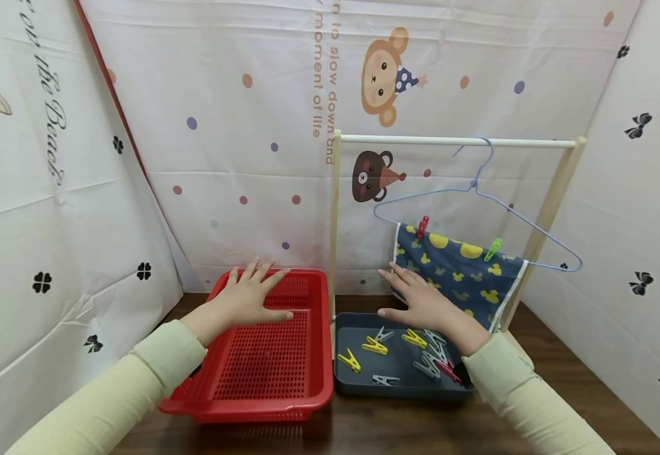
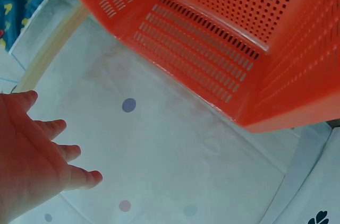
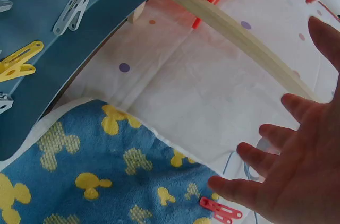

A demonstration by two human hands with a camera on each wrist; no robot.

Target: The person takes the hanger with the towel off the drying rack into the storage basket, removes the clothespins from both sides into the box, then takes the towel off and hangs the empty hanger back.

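Observation:
My left hand point(image 1: 247, 300) is spread, fingers straight, above the red plastic basket point(image 1: 261, 407), holding nothing. Over the dark grey tray point(image 1: 355, 332), my right hand point(image 1: 420, 304) is also spread with nothing in it, in front of a blue towel point(image 1: 472, 284) with yellow mouse-head shapes. A red clothespin point(image 1: 423, 227) and a green clothespin point(image 1: 492, 250) clip the towel to a light blue wire hanger point(image 1: 474, 184). In the tray lie several clothespins, among them a yellow clothespin point(image 1: 375, 345). The right wrist view shows the extended right fingers near the towel's red clothespin point(image 3: 220, 210).
The hanger hooks over the white rod point(image 1: 409, 139) of a wooden rack, whose left post point(image 1: 334, 227) rises between basket and tray. A brown wooden table point(image 1: 375, 430) lies beneath. Printed white cloth point(image 1: 222, 145) encloses the back and both sides.

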